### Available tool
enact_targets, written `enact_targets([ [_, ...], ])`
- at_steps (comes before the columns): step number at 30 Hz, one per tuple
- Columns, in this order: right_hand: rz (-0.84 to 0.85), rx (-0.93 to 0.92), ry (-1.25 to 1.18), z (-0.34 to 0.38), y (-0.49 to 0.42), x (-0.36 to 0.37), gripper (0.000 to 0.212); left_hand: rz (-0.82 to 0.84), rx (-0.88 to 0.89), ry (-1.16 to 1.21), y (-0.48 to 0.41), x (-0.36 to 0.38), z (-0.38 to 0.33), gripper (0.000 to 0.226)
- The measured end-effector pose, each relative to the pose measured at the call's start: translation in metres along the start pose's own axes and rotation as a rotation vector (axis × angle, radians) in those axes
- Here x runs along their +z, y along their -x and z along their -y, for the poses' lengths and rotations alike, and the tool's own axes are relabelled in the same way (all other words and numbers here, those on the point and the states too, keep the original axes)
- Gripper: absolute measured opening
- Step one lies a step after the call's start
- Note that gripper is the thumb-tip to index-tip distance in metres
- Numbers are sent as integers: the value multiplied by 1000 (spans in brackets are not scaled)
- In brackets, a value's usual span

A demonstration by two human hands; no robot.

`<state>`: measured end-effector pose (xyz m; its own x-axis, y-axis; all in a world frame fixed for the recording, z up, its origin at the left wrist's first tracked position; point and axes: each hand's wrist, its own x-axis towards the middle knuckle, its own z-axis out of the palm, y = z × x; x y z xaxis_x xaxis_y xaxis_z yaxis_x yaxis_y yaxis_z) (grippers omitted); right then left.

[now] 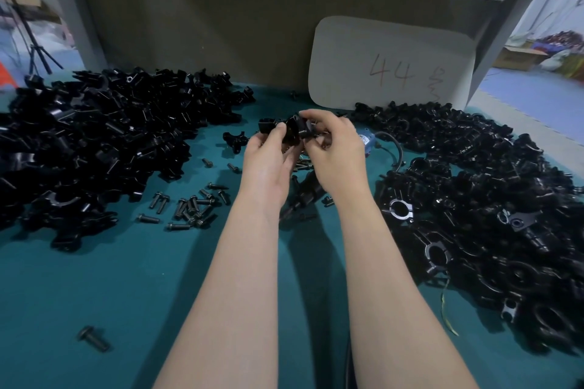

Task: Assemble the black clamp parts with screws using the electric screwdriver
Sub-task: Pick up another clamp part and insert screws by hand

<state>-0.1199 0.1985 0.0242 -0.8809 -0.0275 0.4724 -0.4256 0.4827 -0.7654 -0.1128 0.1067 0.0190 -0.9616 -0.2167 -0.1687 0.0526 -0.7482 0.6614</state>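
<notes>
Left hand [268, 158] and right hand [331, 148], fingers curled, gripping black clamp parts [292, 133]

Loose clamp parts [94, 142] left, assembled clamps [474, 199] right, screws [192, 205] between, on table [126, 294].

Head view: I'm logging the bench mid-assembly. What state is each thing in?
Left hand, grips the clamp parts.
Right hand, pinches the same parts.
Loose screws, scattered, lying flat.
Left pile, separate halves, heaped.
Right pile, closed clamps, heaped.
Blue corded tool, lying idle, partly hidden.
Card, leaning upright.
</notes>
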Motion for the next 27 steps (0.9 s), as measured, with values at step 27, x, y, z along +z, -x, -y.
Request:
enact_targets([
  [27,56,369,-527,-1,-8,0,19,18,439,-576,5,3,22,38],
])
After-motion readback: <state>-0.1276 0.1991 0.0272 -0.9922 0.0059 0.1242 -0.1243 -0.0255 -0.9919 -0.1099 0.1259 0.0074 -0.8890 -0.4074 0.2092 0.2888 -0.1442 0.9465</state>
